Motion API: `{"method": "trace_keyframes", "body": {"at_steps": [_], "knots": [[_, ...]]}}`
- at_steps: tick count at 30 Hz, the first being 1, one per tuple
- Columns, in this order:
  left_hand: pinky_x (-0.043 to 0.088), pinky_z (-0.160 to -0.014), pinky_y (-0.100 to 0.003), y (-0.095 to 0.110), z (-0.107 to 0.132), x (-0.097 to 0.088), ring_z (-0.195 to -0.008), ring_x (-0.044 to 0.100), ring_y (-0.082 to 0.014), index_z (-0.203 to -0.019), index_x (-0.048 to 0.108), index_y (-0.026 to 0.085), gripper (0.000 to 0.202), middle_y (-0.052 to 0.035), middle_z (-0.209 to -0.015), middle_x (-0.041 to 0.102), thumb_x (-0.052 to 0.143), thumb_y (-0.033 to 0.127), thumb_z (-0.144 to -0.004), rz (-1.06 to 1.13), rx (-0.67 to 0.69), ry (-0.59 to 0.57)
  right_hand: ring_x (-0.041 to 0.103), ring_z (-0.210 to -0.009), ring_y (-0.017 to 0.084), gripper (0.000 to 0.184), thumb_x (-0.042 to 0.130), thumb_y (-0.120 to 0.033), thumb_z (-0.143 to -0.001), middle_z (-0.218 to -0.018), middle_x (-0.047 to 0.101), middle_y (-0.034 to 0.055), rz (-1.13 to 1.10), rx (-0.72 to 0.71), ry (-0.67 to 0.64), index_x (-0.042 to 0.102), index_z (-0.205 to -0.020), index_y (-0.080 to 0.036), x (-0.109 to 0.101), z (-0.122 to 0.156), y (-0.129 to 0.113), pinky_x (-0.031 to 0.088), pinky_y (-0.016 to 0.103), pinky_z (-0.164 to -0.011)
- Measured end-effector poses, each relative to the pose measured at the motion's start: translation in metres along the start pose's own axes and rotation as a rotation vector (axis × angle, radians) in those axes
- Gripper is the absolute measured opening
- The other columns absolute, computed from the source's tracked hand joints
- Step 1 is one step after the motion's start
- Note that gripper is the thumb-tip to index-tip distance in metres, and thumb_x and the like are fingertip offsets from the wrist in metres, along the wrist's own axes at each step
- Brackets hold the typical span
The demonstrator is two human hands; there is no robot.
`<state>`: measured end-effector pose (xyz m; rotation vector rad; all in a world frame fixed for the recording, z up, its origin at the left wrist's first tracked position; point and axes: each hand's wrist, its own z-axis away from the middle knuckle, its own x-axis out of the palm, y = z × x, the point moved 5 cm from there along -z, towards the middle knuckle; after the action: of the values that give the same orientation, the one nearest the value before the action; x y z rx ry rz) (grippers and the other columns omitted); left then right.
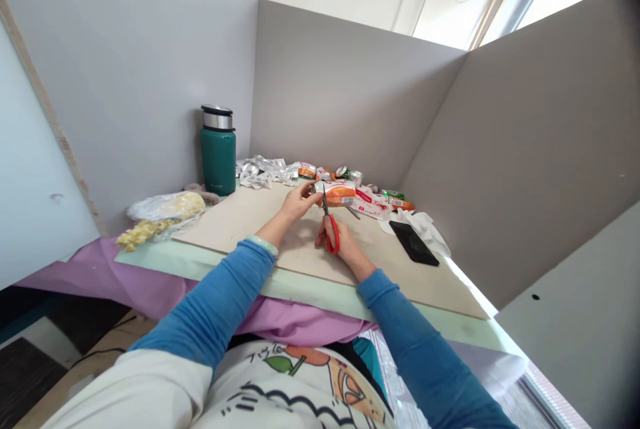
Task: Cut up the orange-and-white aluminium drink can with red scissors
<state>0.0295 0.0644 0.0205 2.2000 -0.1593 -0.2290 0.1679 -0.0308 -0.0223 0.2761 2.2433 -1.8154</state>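
Observation:
My left hand [299, 201] grips the left end of an orange and white drink can [339, 193], which is held on its side above the board. In my right hand [345, 237] is a pair of scissors [333, 235] with red handles, my fingers in the loops. The scissor blades point up and lie against the can near its left end. Whether the blades have gone into the metal I cannot make out. A thin grey metal tool [353, 213] lies just behind my right hand, partly hidden.
A green bottle [219, 159] stands at the back left, near a plastic bag [167, 206] and yellow crochet-like piece [145, 234]. Cut metal scraps [270, 169] and several cans line the back. A black phone [414, 243] and white tissue [425, 227] lie right on the beige board [240, 215].

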Motion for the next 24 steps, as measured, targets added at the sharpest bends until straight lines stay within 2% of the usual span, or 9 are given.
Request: {"method": "trace_keyframes", "body": {"at_steps": [9, 15, 19, 24], "knots": [[0.052, -0.071, -0.028, 0.003, 0.003, 0.004, -0.085, 0.068, -0.0184, -0.130, 0.064, 0.012, 0.059, -0.0097, -0.102, 0.072, 0.074, 0.045, -0.082, 0.098, -0.041, -0.035, 0.051, -0.045, 0.015, 0.054, 0.040, -0.071, -0.097, -0.070, 0.073, 0.0067, -0.075, -0.015, -0.042, 0.058, -0.076, -0.025, 0.002, -0.005, 0.005, 0.040, 0.032, -0.045], [0.053, -0.070, -0.028, 0.011, 0.006, 0.003, -0.082, 0.068, -0.0171, -0.129, 0.063, 0.012, 0.060, -0.0096, -0.104, 0.071, 0.078, 0.042, -0.079, 0.153, -0.058, -0.032, 0.050, -0.042, 0.015, 0.059, 0.041, -0.076, -0.095, -0.061, 0.069, 0.0060, -0.046, 0.021, -0.007, 0.057, -0.074, -0.024, 0.003, -0.008, 0.009, 0.039, 0.030, -0.043], [0.054, -0.069, -0.027, 0.014, 0.008, 0.005, -0.081, 0.068, -0.0156, -0.128, 0.062, 0.015, 0.058, -0.0080, -0.103, 0.071, 0.079, 0.043, -0.079, 0.219, -0.086, -0.073, 0.052, -0.043, 0.015, 0.059, 0.044, -0.078, -0.092, -0.058, 0.068, 0.0049, -0.032, 0.014, 0.009, 0.058, -0.075, -0.024, 0.002, -0.007, 0.011, 0.041, 0.029, -0.044], [0.055, -0.071, -0.029, 0.012, 0.008, 0.007, -0.089, 0.069, -0.0193, -0.122, 0.061, 0.014, 0.056, -0.0096, -0.103, 0.072, 0.078, 0.047, -0.079, 0.183, -0.121, -0.092, 0.054, -0.044, 0.016, 0.058, 0.043, -0.076, -0.094, -0.057, 0.067, 0.0048, -0.010, 0.033, 0.032, 0.058, -0.075, -0.023, 0.000, -0.004, 0.008, 0.042, 0.030, -0.044]]}}
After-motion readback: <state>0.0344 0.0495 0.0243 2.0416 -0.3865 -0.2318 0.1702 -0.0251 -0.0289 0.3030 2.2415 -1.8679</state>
